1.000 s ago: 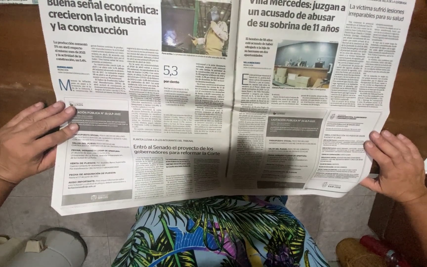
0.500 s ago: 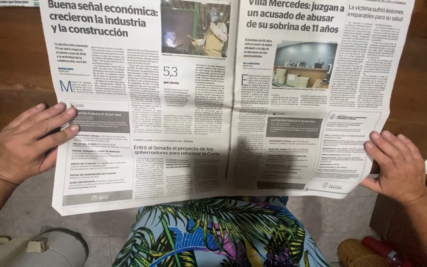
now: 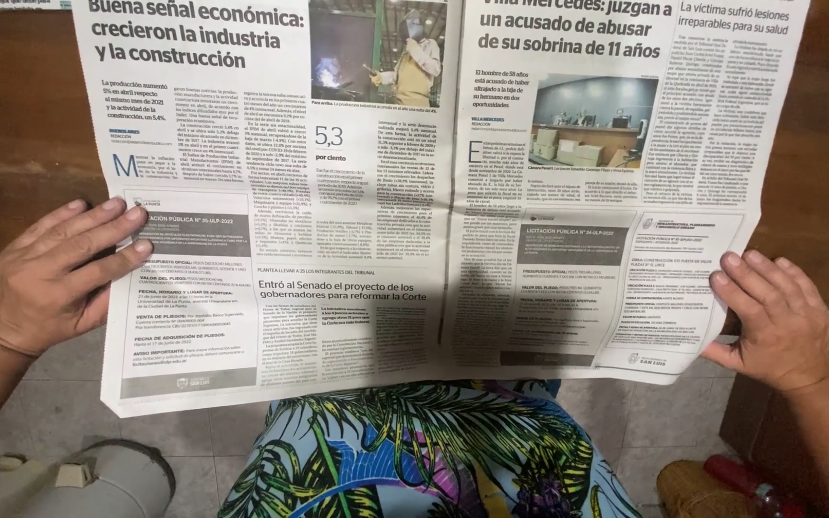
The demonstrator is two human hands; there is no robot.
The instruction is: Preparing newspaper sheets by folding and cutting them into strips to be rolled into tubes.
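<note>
Dark wooden desk (image 3: 11, 144) carries an open newspaper (image 3: 434, 211) – left hand (image 3: 55, 273) and right hand (image 3: 769, 317) each clamp a side edge; grey tiled floor (image 3: 40, 403) below.

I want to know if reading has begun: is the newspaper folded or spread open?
Spread open. The newspaper shows two pages either side of a centre crease, with the left hand and right hand at its outer edges.
</note>
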